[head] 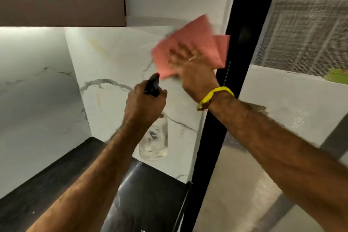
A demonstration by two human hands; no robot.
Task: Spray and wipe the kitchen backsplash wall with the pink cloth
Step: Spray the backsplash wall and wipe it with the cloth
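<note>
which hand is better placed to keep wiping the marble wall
Right. The right hand already presses the pink cloth flat against the backsplash wall; the left hand grips the spray bottle.

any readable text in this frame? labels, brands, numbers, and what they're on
None can be read.
Spray bottle, gripped by the left hand: a dark mark on its clear body, too blurred to read.
Pink cloth, pressed to the backsplash wall by the right hand: no print visible.
Yellow wristband: no lettering visible.
</note>
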